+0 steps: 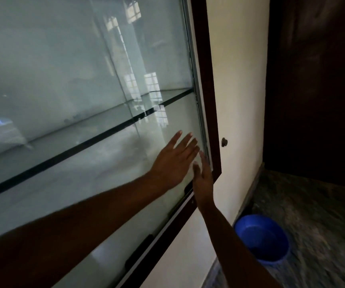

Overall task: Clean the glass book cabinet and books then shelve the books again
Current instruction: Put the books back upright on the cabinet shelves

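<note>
**Item: glass book cabinet (205,80), wall-mounted, dark brown frame.**

- Front: a sliding glass pane (84,80) is being shown hazy and streaked, with window reflections across it.
- Interior: a glass shelf (63,155) with a dark front edge is being seen through the pane. No books are being shown on it or anywhere in view.
- Left hand (173,163): it is being laid flat against the lower right part of the pane, with fingers straight and slightly fanned. Nothing is being held.
- Right hand (203,179): it is being presented edge-on just beside the left hand, with fingers straight and close together. Nothing is being held. Contact with the glass cannot be told for certain.
- Bottom track (168,223): a pale rail is being seen running along the lower frame, and it gives the pane's line of travel.
- Key relation: the pane's right margin and the frame upright are lying just beyond the fingertips of both hands. The right hand is the nearer of the two to that upright. The pane's long run is stretching away to the left along the track, so any slide is being judged as a flat-palmed push leftward.
- Stage, as judged: the cabinet is being handled emptied, and shelving is not yet begun.
- Surroundings: a blue basin (262,240) is standing on the mottled floor (312,215) below, against the cream wall (236,80).
</note>
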Available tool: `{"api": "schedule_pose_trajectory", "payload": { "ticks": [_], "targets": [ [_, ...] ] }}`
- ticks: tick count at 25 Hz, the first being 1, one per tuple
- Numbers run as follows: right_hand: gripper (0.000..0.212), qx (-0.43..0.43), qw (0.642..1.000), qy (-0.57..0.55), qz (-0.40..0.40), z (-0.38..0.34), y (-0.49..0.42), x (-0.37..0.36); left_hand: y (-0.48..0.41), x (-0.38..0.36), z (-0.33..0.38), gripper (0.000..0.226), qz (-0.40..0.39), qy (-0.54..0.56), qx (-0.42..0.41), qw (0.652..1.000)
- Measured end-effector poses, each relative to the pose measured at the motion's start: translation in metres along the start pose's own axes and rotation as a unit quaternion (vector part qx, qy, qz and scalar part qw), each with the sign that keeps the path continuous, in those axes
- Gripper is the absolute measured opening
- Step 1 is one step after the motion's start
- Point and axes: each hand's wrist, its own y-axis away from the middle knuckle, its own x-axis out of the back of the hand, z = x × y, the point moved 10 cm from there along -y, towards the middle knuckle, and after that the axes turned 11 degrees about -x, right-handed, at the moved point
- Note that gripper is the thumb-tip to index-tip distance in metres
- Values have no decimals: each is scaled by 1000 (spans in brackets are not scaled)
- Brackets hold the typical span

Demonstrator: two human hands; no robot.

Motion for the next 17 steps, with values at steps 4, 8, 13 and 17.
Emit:
{"api": "schedule_pose_trajectory", "payload": {
  "ticks": [4,8,13,17],
  "targets": [
    [49,4,995,25,99,15,-49,-16,-34,-55,-34,71,-149,-54,10,987],
    [56,-6,984,61,167,28,-44,-26,-27,-57,-28,73,-170,-78,-4,982],
    [55,-13,988,72,133,31,-36,-35,-9,-58,-23,77,-193,-49,-9,980],
    [60,-9,999,40,31,27,-7,-48,17,-51,-20,81,-205,-21,2,979]
  ]
}}
